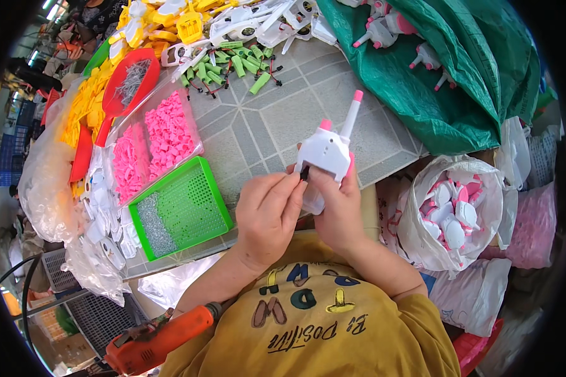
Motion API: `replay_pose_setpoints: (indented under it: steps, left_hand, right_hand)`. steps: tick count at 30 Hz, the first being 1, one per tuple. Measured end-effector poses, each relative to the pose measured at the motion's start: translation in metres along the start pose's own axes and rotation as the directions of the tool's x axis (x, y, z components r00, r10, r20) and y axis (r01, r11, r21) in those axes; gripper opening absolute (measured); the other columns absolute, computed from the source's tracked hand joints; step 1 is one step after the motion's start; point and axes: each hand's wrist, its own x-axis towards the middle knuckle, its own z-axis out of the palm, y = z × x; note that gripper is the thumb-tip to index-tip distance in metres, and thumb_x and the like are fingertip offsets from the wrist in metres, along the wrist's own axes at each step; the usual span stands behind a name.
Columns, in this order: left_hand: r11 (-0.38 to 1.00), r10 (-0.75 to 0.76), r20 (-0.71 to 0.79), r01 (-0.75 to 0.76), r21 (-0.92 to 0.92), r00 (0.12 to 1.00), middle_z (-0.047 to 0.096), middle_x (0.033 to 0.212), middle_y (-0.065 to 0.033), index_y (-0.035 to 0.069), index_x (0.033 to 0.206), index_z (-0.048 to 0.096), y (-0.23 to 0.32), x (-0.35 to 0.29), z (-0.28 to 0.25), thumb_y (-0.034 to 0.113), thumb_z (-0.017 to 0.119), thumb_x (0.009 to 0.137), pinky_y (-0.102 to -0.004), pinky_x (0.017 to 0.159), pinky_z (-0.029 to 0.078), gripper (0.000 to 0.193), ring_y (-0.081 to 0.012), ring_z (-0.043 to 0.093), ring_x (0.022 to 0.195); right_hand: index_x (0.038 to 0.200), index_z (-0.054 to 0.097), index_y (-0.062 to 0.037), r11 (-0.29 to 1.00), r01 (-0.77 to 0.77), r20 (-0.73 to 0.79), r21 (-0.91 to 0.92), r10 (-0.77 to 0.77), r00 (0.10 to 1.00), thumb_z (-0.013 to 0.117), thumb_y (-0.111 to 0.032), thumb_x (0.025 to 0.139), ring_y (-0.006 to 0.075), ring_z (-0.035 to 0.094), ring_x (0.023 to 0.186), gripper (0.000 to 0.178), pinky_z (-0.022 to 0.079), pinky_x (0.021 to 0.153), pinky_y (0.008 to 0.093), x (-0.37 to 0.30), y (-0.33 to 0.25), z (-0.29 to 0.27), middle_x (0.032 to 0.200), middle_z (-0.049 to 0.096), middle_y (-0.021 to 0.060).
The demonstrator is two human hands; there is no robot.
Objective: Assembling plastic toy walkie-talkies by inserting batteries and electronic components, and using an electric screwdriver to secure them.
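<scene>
A white plastic toy housing (324, 152) with a long pink-tipped barrel is gripped in my right hand (341, 213), its barrel pointing up and away from me. My left hand (267, 213) is closed in a pinch on a small black connector (304, 173) at the opening in the housing's lower edge. Whether wires run from the connector into the housing is hidden by my fingers. Beyond my hands lie several green battery packs (238, 66) with dark wires on the grey tiled tabletop (277, 125).
Left of my hands are a green tray (226, 220) with screws, bags of pink parts (170, 129) and a red scoop (110, 100). Yellow parts (94, 94) pile behind. A green sack (434, 119) and a white sack (421, 242) of toys stand right. An orange power screwdriver (163, 342) is lower left.
</scene>
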Motion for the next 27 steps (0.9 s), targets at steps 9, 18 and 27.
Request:
replay_pose_setpoints:
  steps: [9,18,27]
  left_hand:
    - [0.95,-0.172,0.123,0.198,-0.24,0.977,0.065,0.113,-0.0169,0.002,0.142,0.048,-0.007,-0.013,0.002,0.004,0.074,0.084,-0.0394,0.089,0.054,0.064,-0.0337,0.065,0.096]
    - [0.62,-0.362,0.45,0.571,-0.538,0.817,0.064,0.115,-0.0094,0.0,0.122,0.06,-0.02,-0.01,-0.023,-0.006,0.064,0.096,-0.0281,0.091,0.052,0.027,-0.0173,0.066,0.101]
    - [0.875,-0.214,0.444,0.373,-0.309,0.87,0.064,0.118,-0.0133,-0.001,0.113,0.068,-0.015,0.014,-0.029,-0.009,0.06,0.093,-0.0298,0.087,0.052,0.023,-0.0199,0.066,0.101]
  right_hand:
    - [0.143,0.04,-0.0119,0.978,-0.174,0.026,0.112,0.172,0.985,0.068,0.01,0.084,0.0265,0.068,0.113,0.069,0.058,0.093,0.0417,0.01,-0.023,-0.005,0.122,0.062,0.0121]
    - [0.143,0.041,-0.0093,0.967,0.098,-0.035,-0.236,-0.11,0.993,0.066,0.012,0.079,0.0251,0.068,0.11,0.072,0.059,0.09,0.0394,0.026,-0.008,-0.021,0.12,0.064,0.0122]
    - [0.143,0.041,-0.0101,0.985,-0.129,0.003,-0.118,0.13,0.992,0.066,0.013,0.076,0.0249,0.069,0.106,0.074,0.059,0.086,0.0402,0.025,-0.009,-0.024,0.118,0.062,0.0101]
